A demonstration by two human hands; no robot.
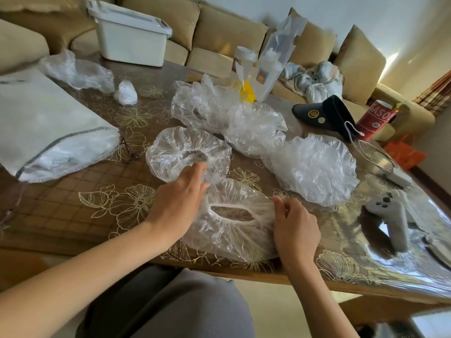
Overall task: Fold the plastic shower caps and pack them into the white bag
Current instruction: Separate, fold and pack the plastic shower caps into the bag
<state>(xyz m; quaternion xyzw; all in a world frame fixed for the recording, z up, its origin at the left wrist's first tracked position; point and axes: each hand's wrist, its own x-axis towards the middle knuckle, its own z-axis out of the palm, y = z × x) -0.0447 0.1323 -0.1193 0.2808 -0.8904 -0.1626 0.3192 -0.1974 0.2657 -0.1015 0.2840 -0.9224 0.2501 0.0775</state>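
We press our left hand [180, 201], fingers straight, on the cap [229, 237] lying at the table's [73, 215] near edge; our right hand [295, 228], fingers curled, pinches its right rim; bag [48, 132] lies well left

Both bare forearms [97, 272] reach forward, left hand [180, 198] flat with fingers stretched out together, palm down, right hand [296, 228] near it, fingers curled inward, thumb raised, grip unclear
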